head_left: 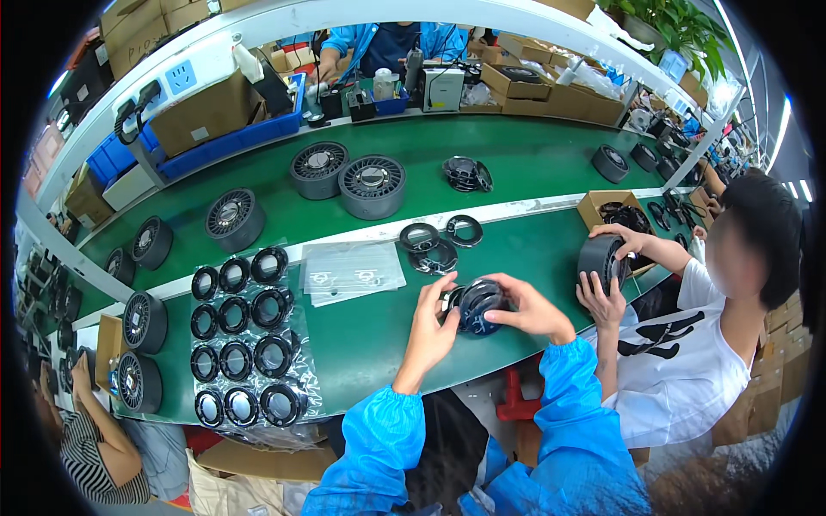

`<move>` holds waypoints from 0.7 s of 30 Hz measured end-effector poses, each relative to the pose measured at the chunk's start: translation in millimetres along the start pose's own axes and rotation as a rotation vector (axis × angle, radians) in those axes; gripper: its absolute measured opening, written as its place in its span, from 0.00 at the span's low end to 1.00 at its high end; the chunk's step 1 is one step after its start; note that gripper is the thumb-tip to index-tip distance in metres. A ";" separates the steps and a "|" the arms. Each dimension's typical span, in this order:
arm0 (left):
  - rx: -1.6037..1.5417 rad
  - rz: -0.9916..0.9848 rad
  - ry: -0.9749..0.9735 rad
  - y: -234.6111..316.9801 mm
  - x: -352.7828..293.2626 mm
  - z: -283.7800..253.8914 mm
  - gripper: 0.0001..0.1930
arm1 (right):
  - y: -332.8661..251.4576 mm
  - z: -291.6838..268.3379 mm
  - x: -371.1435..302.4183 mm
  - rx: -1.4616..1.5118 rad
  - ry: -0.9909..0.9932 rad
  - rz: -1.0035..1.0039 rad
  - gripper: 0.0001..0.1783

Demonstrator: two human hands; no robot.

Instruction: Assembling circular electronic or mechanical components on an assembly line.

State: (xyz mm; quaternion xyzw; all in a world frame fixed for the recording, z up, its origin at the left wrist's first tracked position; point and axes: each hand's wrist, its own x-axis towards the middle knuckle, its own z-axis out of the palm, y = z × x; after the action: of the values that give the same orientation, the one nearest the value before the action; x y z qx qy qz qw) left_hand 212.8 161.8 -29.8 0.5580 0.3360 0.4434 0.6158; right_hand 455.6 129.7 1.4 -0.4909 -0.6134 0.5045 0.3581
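Head view: left fingers (431, 293) and right fingers (516, 292) hold a black part (481, 304) near loose rings (440, 267) and sheets (342, 268).

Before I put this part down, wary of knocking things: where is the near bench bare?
Bare bench shows between the ring grid and your left hand, below the plastic sheets; also between the loose rings and open carton. Crowded: the left end, with that grid and gray wheels.

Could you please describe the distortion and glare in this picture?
In the head view, the white shelf beam bows into an arc, pale reflections mark the glossy dark round part between the bare left hand and right hand, the crinkled clear plastic sheet glints, and a white tube light looks overexposed.
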 end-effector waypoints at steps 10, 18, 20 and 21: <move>0.173 0.173 0.163 2.4 -17.9 29.0 0.25 | -7.3 70.6 -6.0 0.157 0.187 -0.167 0.48; 0.039 0.132 0.209 0.4 -18.7 3.4 0.28 | -36.8 29.4 43.9 0.230 0.233 -0.108 0.46; 0.098 0.132 0.262 -0.5 -25.3 -7.4 0.27 | -56.6 -11.7 95.2 0.118 0.278 -0.024 0.40; 0.094 0.136 0.257 0.6 -26.4 -7.1 0.27 | -60.8 -35.8 122.8 -0.009 0.319 0.010 0.37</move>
State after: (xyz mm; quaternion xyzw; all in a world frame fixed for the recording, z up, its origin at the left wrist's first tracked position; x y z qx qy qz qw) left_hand 196.2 140.2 -32.4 0.5462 0.3938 0.5356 0.5095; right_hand 442.3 257.1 62.0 -0.5693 -0.5486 0.4190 0.4465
